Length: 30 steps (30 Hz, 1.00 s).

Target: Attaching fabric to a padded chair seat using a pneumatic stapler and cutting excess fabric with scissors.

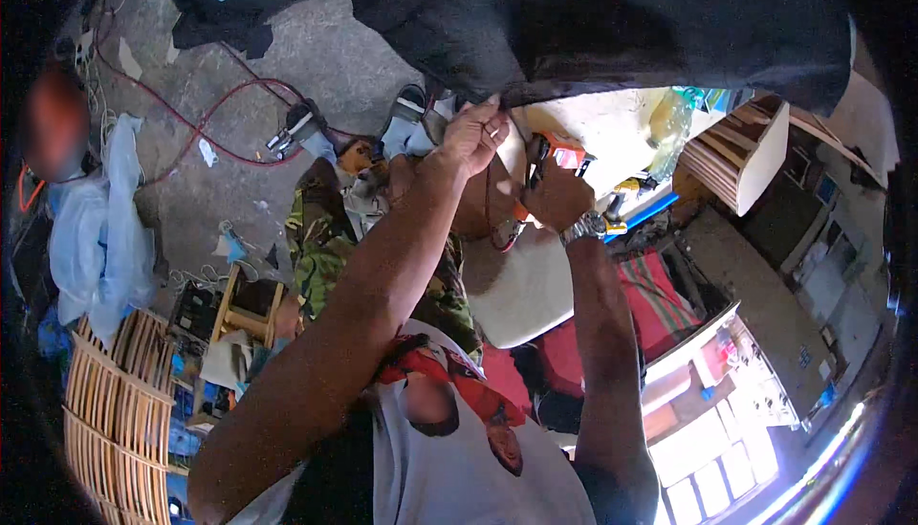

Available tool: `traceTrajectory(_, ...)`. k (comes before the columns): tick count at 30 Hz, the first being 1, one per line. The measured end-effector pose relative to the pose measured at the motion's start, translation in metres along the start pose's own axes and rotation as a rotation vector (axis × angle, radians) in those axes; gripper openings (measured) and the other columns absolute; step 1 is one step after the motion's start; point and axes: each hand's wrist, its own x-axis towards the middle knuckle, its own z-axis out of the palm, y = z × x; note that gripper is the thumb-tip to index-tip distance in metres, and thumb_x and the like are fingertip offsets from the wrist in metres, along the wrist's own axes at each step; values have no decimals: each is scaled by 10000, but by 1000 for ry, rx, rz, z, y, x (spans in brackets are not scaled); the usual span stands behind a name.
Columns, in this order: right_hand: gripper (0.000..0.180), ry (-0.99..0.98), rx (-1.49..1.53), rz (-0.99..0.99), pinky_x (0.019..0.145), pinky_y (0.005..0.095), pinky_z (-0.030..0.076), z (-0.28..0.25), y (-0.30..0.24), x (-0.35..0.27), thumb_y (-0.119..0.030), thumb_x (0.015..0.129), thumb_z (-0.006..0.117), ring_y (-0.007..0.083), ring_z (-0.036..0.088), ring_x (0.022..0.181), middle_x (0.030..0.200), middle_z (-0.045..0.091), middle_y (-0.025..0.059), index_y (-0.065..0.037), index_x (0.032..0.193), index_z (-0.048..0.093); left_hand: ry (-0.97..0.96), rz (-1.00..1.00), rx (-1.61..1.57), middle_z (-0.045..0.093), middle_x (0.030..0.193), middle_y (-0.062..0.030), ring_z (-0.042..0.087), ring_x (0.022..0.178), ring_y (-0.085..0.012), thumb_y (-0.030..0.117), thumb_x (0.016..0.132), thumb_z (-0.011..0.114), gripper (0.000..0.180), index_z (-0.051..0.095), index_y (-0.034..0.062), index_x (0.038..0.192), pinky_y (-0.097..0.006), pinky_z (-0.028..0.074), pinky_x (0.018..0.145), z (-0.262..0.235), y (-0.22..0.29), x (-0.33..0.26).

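A person's left hand (473,141) had a narrow grip, fingertips pinched at the lower edge of a black cloth (593,32), which spread across the top of the view and was cut off there. The right hand (559,198) had its grip closed around an orange tool (557,152) just beside the cloth's edge; the fingers hid much of it, so its exact kind was hard to make out. Past the tool, on a pale surface (604,123), lay what looked like a greenish see-through plastic bottle (671,125), its contents unclear. At far left, crumpled clear plastic sheeting (103,238) hung near a blurred orange shape (59,128).
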Motion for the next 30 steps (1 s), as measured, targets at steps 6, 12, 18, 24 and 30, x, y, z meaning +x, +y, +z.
traceTrajectory(6,805,211,-110,-144,610,463,540,1,4,37,-786,694,591,363,687,710,764,677,189,-56,1033,622,50,59,40,665,815,-64,659,683,-151,81,906,639,46,621,67,866,-220,563,590,-9,-5,5)
traceTrajectory(12,715,283,10,-186,634,464,534,3,4,31,-734,674,668,360,678,719,743,665,176,-68,932,632,-50,59,214,650,876,-18,631,740,-135,117,855,721,142,588,114,903,-248,530,634,-27,-1,10)
traceTrajectory(18,734,190,-73,-2,759,507,522,-22,-19,42,-722,687,673,400,672,853,867,692,196,-51,976,609,52,57,315,618,869,-9,612,781,-132,144,838,744,194,559,139,895,-266,524,680,-22,-5,4)
traceTrajectory(24,794,173,-22,18,731,522,518,-33,-32,50,-795,669,607,404,675,823,836,678,227,-39,910,626,108,104,332,642,903,-38,638,744,-166,67,868,681,145,550,94,925,-288,567,636,-31,2,8)
traceTrajectory(30,676,230,-80,46,719,517,539,-52,-89,70,-644,718,685,443,667,808,827,677,248,-32,999,623,109,119,421,664,879,-37,617,782,-113,153,802,741,231,515,136,847,-253,489,687,-47,25,7)
